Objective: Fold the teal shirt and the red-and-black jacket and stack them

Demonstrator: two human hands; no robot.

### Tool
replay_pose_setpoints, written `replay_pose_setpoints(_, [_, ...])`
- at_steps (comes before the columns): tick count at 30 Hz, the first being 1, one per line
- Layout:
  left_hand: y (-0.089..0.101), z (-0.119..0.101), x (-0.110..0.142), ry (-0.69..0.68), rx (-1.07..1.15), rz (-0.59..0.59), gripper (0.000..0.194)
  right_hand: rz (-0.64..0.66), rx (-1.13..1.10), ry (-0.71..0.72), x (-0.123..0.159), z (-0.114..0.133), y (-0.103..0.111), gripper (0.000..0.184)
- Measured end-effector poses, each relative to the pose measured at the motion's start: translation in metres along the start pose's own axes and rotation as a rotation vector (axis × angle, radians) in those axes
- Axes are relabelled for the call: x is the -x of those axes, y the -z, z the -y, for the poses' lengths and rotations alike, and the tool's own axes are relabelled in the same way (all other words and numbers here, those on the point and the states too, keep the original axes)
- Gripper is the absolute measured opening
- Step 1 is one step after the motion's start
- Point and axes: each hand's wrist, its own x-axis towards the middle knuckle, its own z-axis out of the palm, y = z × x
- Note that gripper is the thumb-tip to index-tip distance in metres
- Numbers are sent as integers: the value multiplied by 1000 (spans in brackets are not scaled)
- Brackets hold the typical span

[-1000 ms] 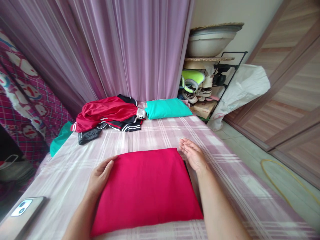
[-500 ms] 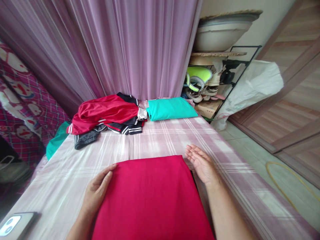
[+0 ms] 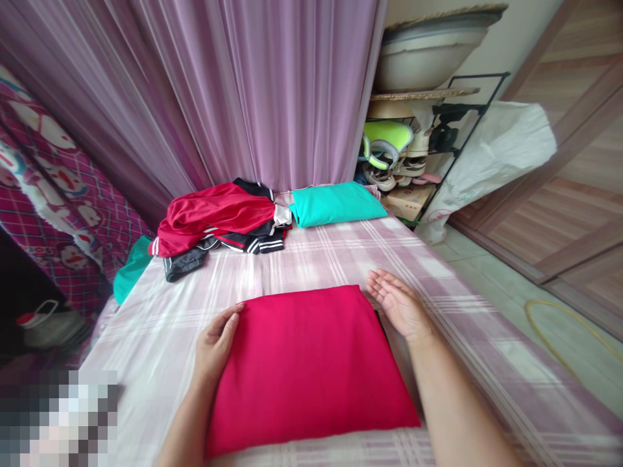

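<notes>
A folded crimson cloth (image 3: 306, 363) lies flat on the plaid pink sheet of the bed (image 3: 272, 272) right in front of me. My left hand (image 3: 217, 344) rests against the cloth's left edge, fingers stretched out and holding nothing. On the other side, my right hand (image 3: 396, 305) stands on its edge at the cloth's far right corner, palm turned inward and fingers straight.
A heap of red, black and white garments (image 3: 219, 224) and a folded teal cloth (image 3: 335, 202) lie at the far end by the purple curtain (image 3: 253, 91). A shoe rack (image 3: 413, 149) and white sack (image 3: 481, 162) stand right of the bed. A yellow hoop (image 3: 569, 331) lies on the floor.
The view has shifted slightly, so the cloth sits a bit farther right and higher. Both hands stay at the cloth's sides; the left has slid a little closer along the edge.
</notes>
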Motion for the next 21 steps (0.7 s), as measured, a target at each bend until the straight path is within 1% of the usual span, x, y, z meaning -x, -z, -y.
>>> replay_pose_setpoints(5, [-2,1,-2,-74,-54,0,53,13,-49,-4,2,1,-4,30])
replay_pose_setpoints(8, [-1,1,-3,-87,-57,7,53,30,-68,-8,0,2,-5,30])
replay_pose_setpoints(16, [3,-7,4,-42,22,-9,53,6,-171,-25,-4,0,1,24])
replay_pose_setpoints(21, [10,-4,8,-2,22,-30,56,-39,-251,-19,-4,-5,2,24])
